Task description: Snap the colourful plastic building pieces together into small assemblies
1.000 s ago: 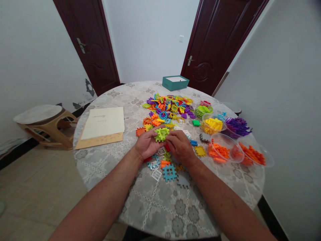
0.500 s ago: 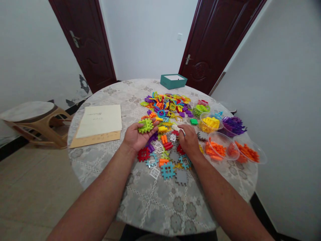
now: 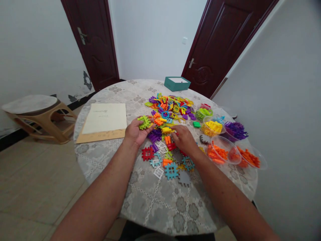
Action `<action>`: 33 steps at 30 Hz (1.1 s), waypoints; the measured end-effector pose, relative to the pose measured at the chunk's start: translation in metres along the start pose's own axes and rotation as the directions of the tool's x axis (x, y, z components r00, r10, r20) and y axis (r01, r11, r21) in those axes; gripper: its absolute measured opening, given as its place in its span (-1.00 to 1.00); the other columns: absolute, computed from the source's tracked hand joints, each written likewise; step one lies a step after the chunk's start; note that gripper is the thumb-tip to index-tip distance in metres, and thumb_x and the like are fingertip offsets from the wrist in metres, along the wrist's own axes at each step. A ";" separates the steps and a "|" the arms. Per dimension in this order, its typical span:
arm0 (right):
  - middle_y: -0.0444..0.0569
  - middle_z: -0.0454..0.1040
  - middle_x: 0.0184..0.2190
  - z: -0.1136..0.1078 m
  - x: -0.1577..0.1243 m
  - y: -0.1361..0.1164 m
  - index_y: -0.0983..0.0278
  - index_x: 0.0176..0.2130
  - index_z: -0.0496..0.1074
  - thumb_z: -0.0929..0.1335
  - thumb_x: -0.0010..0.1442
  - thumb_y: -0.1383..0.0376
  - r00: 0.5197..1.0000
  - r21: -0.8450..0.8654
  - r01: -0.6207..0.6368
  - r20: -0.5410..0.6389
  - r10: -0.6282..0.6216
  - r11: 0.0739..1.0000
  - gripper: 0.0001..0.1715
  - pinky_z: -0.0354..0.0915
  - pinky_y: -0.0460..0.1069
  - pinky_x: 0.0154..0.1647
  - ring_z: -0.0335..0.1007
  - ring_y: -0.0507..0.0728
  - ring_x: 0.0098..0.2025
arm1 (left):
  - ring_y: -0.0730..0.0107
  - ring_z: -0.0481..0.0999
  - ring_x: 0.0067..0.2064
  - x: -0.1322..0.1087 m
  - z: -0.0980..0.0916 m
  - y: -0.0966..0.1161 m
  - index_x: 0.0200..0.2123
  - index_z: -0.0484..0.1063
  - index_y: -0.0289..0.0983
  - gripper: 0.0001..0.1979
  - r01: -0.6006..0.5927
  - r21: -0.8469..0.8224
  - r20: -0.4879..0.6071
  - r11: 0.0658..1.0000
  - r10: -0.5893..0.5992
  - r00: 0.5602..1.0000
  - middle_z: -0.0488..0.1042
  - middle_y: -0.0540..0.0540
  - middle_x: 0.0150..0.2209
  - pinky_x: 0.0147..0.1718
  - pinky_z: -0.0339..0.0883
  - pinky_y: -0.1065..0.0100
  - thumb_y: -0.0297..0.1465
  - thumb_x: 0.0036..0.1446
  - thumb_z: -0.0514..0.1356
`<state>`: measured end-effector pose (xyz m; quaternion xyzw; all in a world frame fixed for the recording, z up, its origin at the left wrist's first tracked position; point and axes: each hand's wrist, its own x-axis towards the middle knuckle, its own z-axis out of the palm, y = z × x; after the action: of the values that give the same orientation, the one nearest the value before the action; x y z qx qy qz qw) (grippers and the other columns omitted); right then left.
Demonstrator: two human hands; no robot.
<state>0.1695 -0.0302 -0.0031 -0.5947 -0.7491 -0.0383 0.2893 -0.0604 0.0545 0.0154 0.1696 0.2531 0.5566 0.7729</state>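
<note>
Round counter [image 3: 150, 207] under patterned grey cloth carries scattered notched plastic tiles. Left hand [image 3: 135, 132], palm up, clamps a lime-green block cluster [image 3: 144, 122]; right hand [image 3: 184, 138] lies palm-down, fingers loosely curled, on loose pieces.

Bright plastic pieces on a grey, flower-patterned counter [image 3: 160, 207]
Lime-green block cluster [image 3: 144, 122], red tile [image 3: 147, 153], teal tile [image 3: 171, 170], orange pieces [image 3: 217, 153], purple pieces [image 3: 235, 130], teal box [image 3: 177, 83].

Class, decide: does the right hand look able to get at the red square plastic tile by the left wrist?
Probably yes. The red square plastic tile lies uncovered near the right hand; only white window pieces lie between. The left hand, holding a green plastic tile, is not over it.
</note>
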 end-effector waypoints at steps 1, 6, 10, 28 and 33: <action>0.13 0.59 0.01 0.002 0.006 -0.004 0.26 0.03 0.54 0.34 0.34 0.33 1.000 -0.017 0.003 0.021 -0.002 1.000 -0.70 0.30 0.20 0.22 0.45 0.29 0.09 | 0.11 0.68 -0.13 0.001 0.000 -0.002 -0.10 0.42 -0.27 -0.60 -0.026 0.007 0.001 1.000 0.026 1.000 0.61 -0.18 -0.21 -0.11 0.60 0.00 -0.65 -0.04 0.13; 0.12 0.59 0.03 0.014 0.036 -0.027 0.27 0.06 0.54 0.34 0.39 0.23 0.982 -0.200 -0.056 0.167 0.090 0.978 -0.67 0.24 0.14 0.22 0.41 0.28 0.11 | 0.19 0.67 -0.22 0.005 -0.003 -0.009 -0.17 0.35 -0.25 -0.69 -0.115 0.017 -0.054 0.993 0.116 0.992 0.58 -0.10 -0.29 -0.13 0.59 0.07 -0.64 0.01 0.17; 0.15 0.58 0.01 0.024 0.052 -0.038 0.25 0.04 0.56 0.37 0.37 0.10 0.950 -0.366 -0.115 0.232 0.210 0.923 -0.63 0.26 0.15 0.12 0.42 0.33 0.09 | 0.21 0.65 -0.29 0.008 -0.004 -0.010 -0.19 0.37 -0.26 -0.78 -0.084 -0.003 -0.101 0.996 0.083 0.991 0.56 -0.10 -0.32 -0.22 0.60 0.14 -0.60 0.08 0.15; -0.01 0.63 -0.26 0.003 0.021 -0.002 0.27 -0.15 0.63 0.37 0.29 -0.01 0.845 0.522 -0.394 -0.119 0.522 0.757 -0.57 0.39 0.06 -0.15 0.52 0.18 -0.23 | 0.13 0.64 -0.25 -0.003 0.002 -0.011 -0.15 0.48 -0.33 -0.80 0.103 0.004 0.034 0.995 -0.103 0.994 0.58 -0.25 -0.26 -0.26 0.62 0.10 -0.37 0.18 0.19; -0.08 0.60 -0.30 0.004 0.015 -0.007 0.27 -0.12 0.59 0.49 0.11 -0.02 0.742 0.809 -0.394 0.000 0.670 0.436 -0.51 0.39 0.01 -0.30 0.42 0.07 -0.40 | 0.06 0.66 -0.19 -0.007 0.004 -0.014 -0.10 0.48 -0.32 -0.76 0.149 0.037 0.093 0.988 -0.152 0.984 0.58 -0.25 -0.25 -0.25 0.62 0.09 -0.34 0.19 0.22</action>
<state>0.1601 -0.0175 0.0030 -0.6052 -0.4016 0.2815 0.6271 -0.0493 0.0431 0.0129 0.1878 0.2361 0.4839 0.8214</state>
